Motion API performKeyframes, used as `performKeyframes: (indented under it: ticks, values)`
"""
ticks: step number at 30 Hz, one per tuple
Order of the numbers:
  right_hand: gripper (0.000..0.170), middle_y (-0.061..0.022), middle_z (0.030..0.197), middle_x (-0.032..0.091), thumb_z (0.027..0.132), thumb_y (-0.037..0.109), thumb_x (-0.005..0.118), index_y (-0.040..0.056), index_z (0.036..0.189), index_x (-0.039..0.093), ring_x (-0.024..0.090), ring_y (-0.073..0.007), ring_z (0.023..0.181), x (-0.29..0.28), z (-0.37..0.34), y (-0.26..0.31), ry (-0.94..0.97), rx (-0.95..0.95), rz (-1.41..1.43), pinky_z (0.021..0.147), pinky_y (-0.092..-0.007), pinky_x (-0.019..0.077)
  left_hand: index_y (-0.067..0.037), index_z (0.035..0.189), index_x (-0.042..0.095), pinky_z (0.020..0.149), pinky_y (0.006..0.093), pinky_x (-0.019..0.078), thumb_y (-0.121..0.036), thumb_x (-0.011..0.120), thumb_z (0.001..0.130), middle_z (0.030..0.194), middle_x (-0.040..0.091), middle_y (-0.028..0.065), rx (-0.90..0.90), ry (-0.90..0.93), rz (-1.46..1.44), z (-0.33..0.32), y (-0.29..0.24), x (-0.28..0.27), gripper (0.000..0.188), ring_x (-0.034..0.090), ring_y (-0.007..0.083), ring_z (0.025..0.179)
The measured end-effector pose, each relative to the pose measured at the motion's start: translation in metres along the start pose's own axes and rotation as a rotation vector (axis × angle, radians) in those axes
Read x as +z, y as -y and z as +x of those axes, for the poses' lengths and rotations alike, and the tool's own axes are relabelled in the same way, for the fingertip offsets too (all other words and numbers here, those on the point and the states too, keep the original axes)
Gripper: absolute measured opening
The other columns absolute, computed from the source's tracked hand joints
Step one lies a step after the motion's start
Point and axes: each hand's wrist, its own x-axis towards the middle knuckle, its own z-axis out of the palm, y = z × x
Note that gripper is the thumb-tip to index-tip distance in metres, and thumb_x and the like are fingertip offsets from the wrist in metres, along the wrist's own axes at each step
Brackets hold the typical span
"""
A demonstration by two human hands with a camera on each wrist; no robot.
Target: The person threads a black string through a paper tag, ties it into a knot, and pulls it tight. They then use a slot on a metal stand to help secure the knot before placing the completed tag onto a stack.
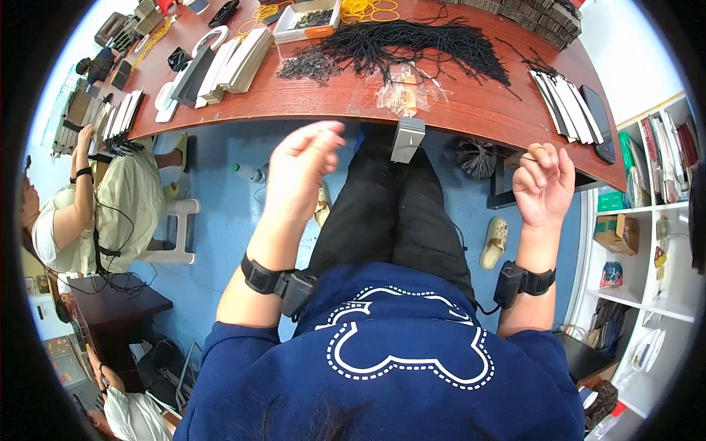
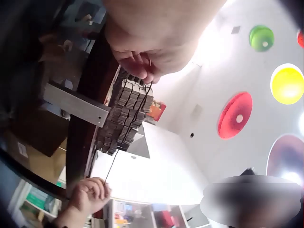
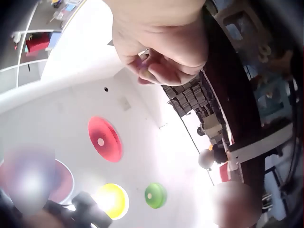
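My left hand [image 1: 305, 173] is raised in front of the table edge, fingers curled. From its fingertips a thin black cord [image 2: 124, 137] runs across to my right hand [image 1: 544, 184] in the left wrist view. The right hand, raised farther right, has its fingers curled at the cord's other end. In the right wrist view the cord [image 3: 191, 134] shows as a dark slanting line. Below and between the hands, a grey block [image 1: 407, 140] juts from the table edge, with clear tape [image 1: 401, 95] behind it. A heap of black cords [image 1: 426, 48] lies on the table beyond.
On the red-brown table [image 1: 309, 103] are small dark pieces [image 1: 309, 66], an open white box [image 1: 305, 22], stacks of pale strips [image 1: 235, 66] and white strips [image 1: 566, 106] by a dark phone [image 1: 597, 121]. People sit at left; shelves [image 1: 640, 257] stand at right.
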Motion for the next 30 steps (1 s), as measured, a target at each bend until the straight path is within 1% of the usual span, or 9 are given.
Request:
performKeyframes:
  ticks: [2, 4, 6, 12, 18, 22, 24, 28, 30]
  values:
    - [0.023, -0.0003, 0.074, 0.055, 0.088, 0.02, 0.049, 0.0023, 0.075, 0.056, 0.04, -0.0051, 0.049, 0.006, -0.001, -0.021, -0.037, -0.006, -0.606, 0.044, -0.0182, 0.0333, 0.0, 0.095, 0.063, 0.058, 0.0188, 0.0413, -0.011, 0.059, 0.084, 0.08, 0.058, 0.0017, -0.081, 0.117, 0.276, -0.013, 0.001, 0.02, 0.017, 0.049, 0.0057, 0.063]
    - [0.024, -0.0014, 0.075, 0.059, 0.089, 0.022, 0.05, 0.0015, 0.085, 0.061, 0.044, -0.0035, 0.052, 0.02, -0.003, -0.058, 0.047, 0.087, -0.995, 0.045, -0.0174, 0.0346, -0.002, 0.092, 0.066, 0.058, 0.0192, 0.0407, -0.012, 0.06, 0.083, 0.078, 0.058, -0.0001, 0.072, 0.292, 0.371, -0.019, 0.01, 0.032, 0.015, 0.049, 0.0064, 0.065]
    - [0.022, -0.0027, 0.076, 0.061, 0.088, 0.021, 0.051, 0.0016, 0.086, 0.061, 0.047, -0.0034, 0.054, 0.03, -0.003, -0.081, 0.06, 0.256, -1.024, 0.046, -0.016, 0.0355, -0.003, 0.093, 0.066, 0.058, 0.0192, 0.04, -0.01, 0.06, 0.083, 0.077, 0.058, -0.0012, 0.046, 0.287, 0.362, -0.023, 0.01, 0.04, 0.015, 0.049, 0.0063, 0.065]
    - [0.019, -0.0035, 0.08, 0.062, 0.087, 0.018, 0.052, 0.0015, 0.085, 0.06, 0.047, -0.003, 0.055, 0.024, 0.002, -0.1, 0.062, 0.384, -0.913, 0.047, -0.0154, 0.0356, -0.002, 0.094, 0.066, 0.059, 0.0194, 0.0403, -0.01, 0.06, 0.082, 0.078, 0.058, -0.0007, -0.097, 0.288, 0.166, -0.026, 0.008, 0.042, 0.015, 0.049, 0.0062, 0.066]
    - [0.017, -0.0023, 0.075, 0.06, 0.086, 0.016, 0.051, 0.0023, 0.083, 0.061, 0.046, -0.0027, 0.054, 0.024, 0.002, -0.102, 0.031, 0.388, -0.872, 0.047, -0.0154, 0.0352, -0.001, 0.092, 0.066, 0.062, 0.0192, 0.0414, -0.006, 0.061, 0.081, 0.078, 0.059, 0.001, -0.052, 0.298, 0.195, -0.024, 0.01, 0.043, 0.013, 0.052, 0.0068, 0.069]
    - [0.018, -0.0027, 0.075, 0.059, 0.088, 0.017, 0.048, 0.0021, 0.089, 0.059, 0.05, -0.0054, 0.057, 0.02, 0.003, -0.1, 0.073, 0.459, -0.903, 0.048, -0.0166, 0.0385, -0.001, 0.087, 0.067, 0.067, 0.0209, 0.0436, -0.001, 0.064, 0.077, 0.079, 0.058, 0.0025, 0.123, 0.285, 0.379, -0.019, 0.016, 0.04, 0.01, 0.053, 0.0089, 0.07]
    - [0.02, -0.004, 0.078, 0.059, 0.091, 0.018, 0.044, 0.0021, 0.097, 0.056, 0.054, -0.0095, 0.062, 0.029, 0.003, -0.108, -0.17, 0.354, -0.885, 0.052, -0.0197, 0.0435, -0.001, 0.084, 0.067, 0.068, 0.0216, 0.0441, 0.0, 0.065, 0.076, 0.08, 0.057, 0.0027, 0.17, 0.28, 0.401, -0.02, 0.018, 0.04, 0.009, 0.054, 0.01, 0.07]
    - [0.02, -0.0043, 0.078, 0.058, 0.093, 0.02, 0.045, 0.003, 0.098, 0.054, 0.057, -0.0118, 0.065, 0.014, 0.002, -0.109, -0.064, 0.545, -0.623, 0.058, -0.0232, 0.047, 0.0, 0.08, 0.066, 0.07, 0.0219, 0.0421, 0.0, 0.065, 0.075, 0.084, 0.05, 0.0017, 0.236, 0.217, 0.395, -0.02, 0.018, 0.045, 0.005, 0.051, 0.0109, 0.077]
    - [0.017, -0.0039, 0.077, 0.058, 0.091, 0.019, 0.049, 0.0033, 0.095, 0.055, 0.057, -0.0113, 0.063, 0.015, 0.003, -0.111, -0.085, 0.502, -0.693, 0.057, -0.0224, 0.0465, -0.001, 0.081, 0.067, 0.071, 0.0219, 0.041, -0.001, 0.065, 0.076, 0.084, 0.05, 0.0015, 0.172, 0.208, 0.202, -0.019, 0.022, 0.046, 0.006, 0.049, 0.0105, 0.079]
